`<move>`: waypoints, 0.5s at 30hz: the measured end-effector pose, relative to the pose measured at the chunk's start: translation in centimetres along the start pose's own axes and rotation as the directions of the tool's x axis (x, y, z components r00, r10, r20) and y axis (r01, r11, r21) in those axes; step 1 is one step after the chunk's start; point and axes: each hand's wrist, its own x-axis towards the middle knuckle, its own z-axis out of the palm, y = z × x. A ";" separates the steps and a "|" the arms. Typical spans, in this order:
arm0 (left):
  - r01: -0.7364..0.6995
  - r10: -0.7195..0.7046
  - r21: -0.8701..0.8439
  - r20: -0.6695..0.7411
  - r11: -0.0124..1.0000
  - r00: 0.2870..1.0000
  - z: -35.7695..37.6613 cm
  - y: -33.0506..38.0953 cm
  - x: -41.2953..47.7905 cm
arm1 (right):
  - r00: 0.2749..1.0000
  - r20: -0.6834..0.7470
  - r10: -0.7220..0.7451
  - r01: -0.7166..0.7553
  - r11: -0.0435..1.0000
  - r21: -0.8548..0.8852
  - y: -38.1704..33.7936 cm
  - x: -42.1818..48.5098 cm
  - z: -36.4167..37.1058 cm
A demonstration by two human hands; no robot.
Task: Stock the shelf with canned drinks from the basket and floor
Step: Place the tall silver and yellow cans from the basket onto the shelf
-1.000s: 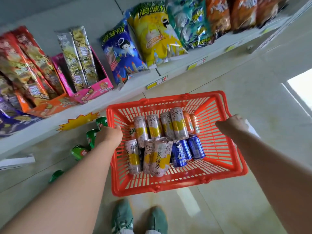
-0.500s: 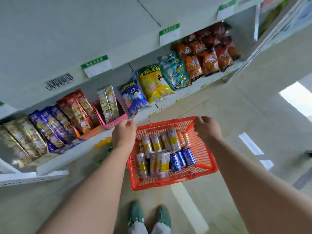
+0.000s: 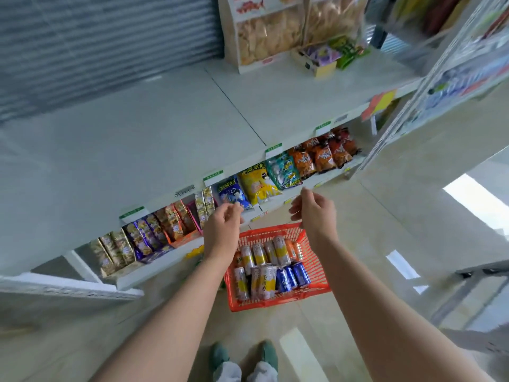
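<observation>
- The left hand (image 3: 223,230) hovers over the left rim of the orange basket (image 3: 275,306); its fingers (image 3: 235,209) are loosely curled and hold nothing.
- The right hand (image 3: 314,213) hangs over the far right corner, its fingers (image 3: 304,194) relaxed and likewise holding nothing.
- The basket sits low on the tiled floor (image 3: 385,244), just ahead of the green shoes (image 3: 242,354), with neither hand touching it.
- Inside lie yellow-and-silver cans (image 3: 261,279), with blue cans (image 3: 292,275) at their right.
- A broad white shelf (image 3: 165,133) spreads ahead; snack bags (image 3: 253,186) line the tier beneath it.
</observation>
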 end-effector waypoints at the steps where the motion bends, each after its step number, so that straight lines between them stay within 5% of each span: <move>1: -0.008 0.007 0.016 0.038 1.000 0.999 -0.4 -0.5 -0.6 | 1.000 0.012 0.006 -0.006 1.000 0.021 0.3 -0.7 0.0; 6: 0.090 -0.102 0.096 0.120 0.991 0.988 -1.4 -5.7 -2.0 | 0.997 0.031 0.071 -0.071 0.997 0.010 5.1 -2.2 0.7; 15: 0.235 -0.284 0.224 0.221 0.946 0.933 3.8 -18.1 5.0 | 0.940 -0.183 0.288 -0.302 0.952 -0.053 18.5 2.2 5.2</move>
